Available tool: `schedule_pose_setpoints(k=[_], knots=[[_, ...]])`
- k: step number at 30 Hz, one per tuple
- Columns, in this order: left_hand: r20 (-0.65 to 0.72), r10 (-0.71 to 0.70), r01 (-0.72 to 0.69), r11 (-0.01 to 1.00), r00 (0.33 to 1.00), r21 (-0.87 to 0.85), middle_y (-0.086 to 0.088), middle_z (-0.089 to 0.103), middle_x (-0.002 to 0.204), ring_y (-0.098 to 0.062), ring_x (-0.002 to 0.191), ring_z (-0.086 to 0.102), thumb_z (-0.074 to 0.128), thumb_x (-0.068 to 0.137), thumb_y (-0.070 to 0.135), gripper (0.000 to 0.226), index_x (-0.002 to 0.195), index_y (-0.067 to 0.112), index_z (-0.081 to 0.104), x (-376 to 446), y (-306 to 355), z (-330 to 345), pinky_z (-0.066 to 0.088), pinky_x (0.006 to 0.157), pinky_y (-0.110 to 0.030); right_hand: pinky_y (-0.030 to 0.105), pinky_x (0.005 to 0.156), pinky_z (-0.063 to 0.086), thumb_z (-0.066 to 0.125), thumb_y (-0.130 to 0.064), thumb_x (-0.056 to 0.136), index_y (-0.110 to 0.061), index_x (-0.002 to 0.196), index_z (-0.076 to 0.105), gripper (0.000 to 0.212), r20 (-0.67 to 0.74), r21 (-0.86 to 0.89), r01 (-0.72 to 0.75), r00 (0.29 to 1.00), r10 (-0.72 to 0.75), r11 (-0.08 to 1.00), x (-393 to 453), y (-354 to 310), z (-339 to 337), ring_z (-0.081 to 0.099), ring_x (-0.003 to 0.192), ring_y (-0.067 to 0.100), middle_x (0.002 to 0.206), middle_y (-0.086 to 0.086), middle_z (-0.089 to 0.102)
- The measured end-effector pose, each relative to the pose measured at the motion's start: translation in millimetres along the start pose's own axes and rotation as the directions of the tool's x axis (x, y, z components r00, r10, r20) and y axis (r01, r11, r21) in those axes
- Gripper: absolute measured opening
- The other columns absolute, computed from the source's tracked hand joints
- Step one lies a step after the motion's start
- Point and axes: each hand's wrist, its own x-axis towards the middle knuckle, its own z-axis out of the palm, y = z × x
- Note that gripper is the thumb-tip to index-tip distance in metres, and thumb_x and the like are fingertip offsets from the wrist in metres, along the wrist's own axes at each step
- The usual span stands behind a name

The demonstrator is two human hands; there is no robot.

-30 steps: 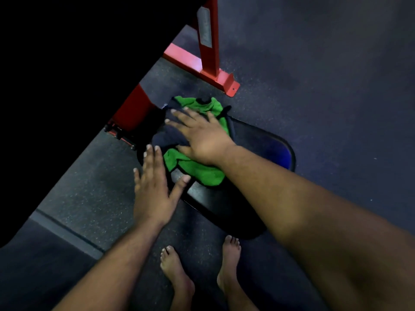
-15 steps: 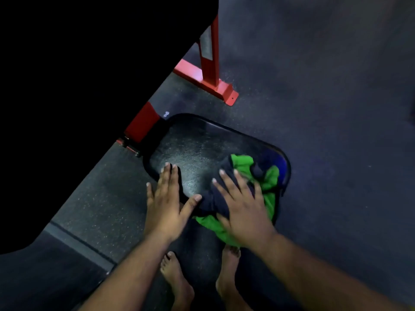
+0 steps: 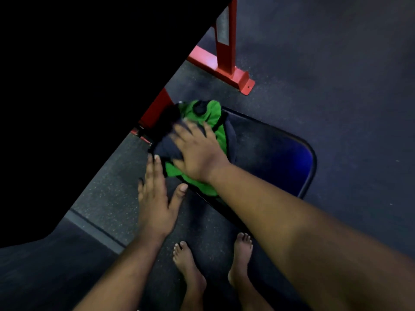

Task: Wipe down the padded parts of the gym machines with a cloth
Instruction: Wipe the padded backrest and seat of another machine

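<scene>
A black padded seat (image 3: 274,151) with rounded corners lies low in the middle of the view. On its far left end sits a green and dark blue cloth (image 3: 213,115). My right hand (image 3: 197,151) presses flat on the cloth with fingers spread and blurred. My left hand (image 3: 157,194) rests flat with straight fingers at the pad's near left edge, its fingertips touching the cloth's dark part.
A red steel frame (image 3: 226,52) with an upright post and bolted foot stands behind the pad. A large black mass fills the upper left. Speckled rubber floor (image 3: 336,75) surrounds the pad. My bare feet (image 3: 188,270) stand just in front of it.
My right hand has slid the cloth from the pad's near right part back to its far left end. The left hand stayed at the near left edge.
</scene>
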Motion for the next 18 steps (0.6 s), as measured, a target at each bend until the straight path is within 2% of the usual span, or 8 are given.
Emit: schedule_pose_setpoints(k=[2,4,6,10,13,15,18], knots=[[0.033,-0.004,0.003,1.000,0.999,0.011,0.007,-0.011,0.170,-0.010,0.157,-0.004,0.019,0.090,0.084,0.096,0.163,0.024,-0.001,-3.1,5.6,-0.9,0.005,0.126,-0.055,0.055,0.122,0.011,0.058,-0.054,0.089,-0.028,0.157,0.031,0.078,0.017,-0.005,0.115,0.993,-0.115,0.993,-44.4,1.4,5.0,0.013,0.155,0.025,0.168,-0.003,0.019],[0.086,-0.003,-0.001,0.999,0.996,0.045,0.008,-0.014,0.170,-0.007,0.156,-0.008,0.015,0.089,0.086,0.098,0.163,0.024,0.001,-7.7,12.1,-0.5,0.001,0.127,-0.051,0.056,0.120,0.019,0.064,-0.053,0.084,-0.030,0.156,0.035,0.081,0.036,-0.009,0.160,0.986,-0.160,0.987,-92.9,6.6,12.2,0.017,0.154,0.024,0.167,-0.004,0.021],[0.141,0.010,-0.022,0.997,0.990,0.079,0.006,-0.013,0.170,-0.006,0.156,-0.010,0.011,0.087,0.087,0.100,0.163,0.023,0.004,-12.3,18.8,0.7,0.000,0.127,-0.051,0.055,0.119,0.021,0.065,-0.057,0.082,-0.031,0.154,0.036,0.082,0.080,-0.046,0.173,0.982,-0.169,0.984,-134.8,17.0,19.1,0.019,0.153,0.024,0.167,-0.005,0.021],[0.314,0.055,-0.116,0.977,0.948,0.181,0.005,-0.020,0.168,-0.009,0.154,-0.015,0.002,0.082,0.090,0.105,0.163,0.023,0.001,-17.6,43.9,6.2,-0.002,0.126,-0.054,0.054,0.118,0.016,0.058,-0.059,0.079,-0.038,0.157,0.024,0.088,0.135,-0.081,0.134,0.983,-0.122,0.988,-196.2,54.7,18.9,0.018,0.154,0.022,0.168,-0.008,0.017],[0.385,0.125,-0.226,0.946,0.914,0.231,0.002,-0.020,0.169,-0.010,0.154,-0.018,0.002,0.082,0.090,0.105,0.163,0.023,-0.001,-13.8,58.5,13.9,-0.004,0.126,-0.055,0.060,0.118,0.013,0.049,-0.055,0.078,-0.042,0.156,0.026,0.083,0.056,-0.074,-0.019,0.998,0.023,0.997,-197.8,89.1,15.2,0.019,0.154,0.020,0.168,-0.010,0.018],[0.392,0.178,-0.289,0.925,0.903,0.246,0.000,-0.014,0.170,-0.014,0.156,-0.014,0.005,0.085,0.087,0.102,0.163,0.022,0.002,-7.1,66.5,22.5,-0.005,0.125,-0.056,0.066,0.117,0.011,0.052,-0.053,0.080,-0.043,0.155,0.030,0.079,-0.024,-0.044,-0.200,0.980,0.199,0.979,-173.4,110.0,4.4,0.021,0.154,0.022,0.168,-0.009,0.021],[0.390,0.235,-0.353,0.897,0.890,0.265,-0.004,-0.008,0.171,-0.018,0.157,-0.009,0.005,0.086,0.086,0.102,0.163,0.019,0.006,1.1,76.2,34.5,-0.005,0.123,-0.056,0.073,0.112,0.014,0.053,-0.056,0.084,-0.044,0.154,0.031,0.074,-0.111,0.033,-0.506,0.855,0.506,0.862,-145.9,120.1,-5.0,0.023,0.152,0.024,0.166,-0.008,0.025]])
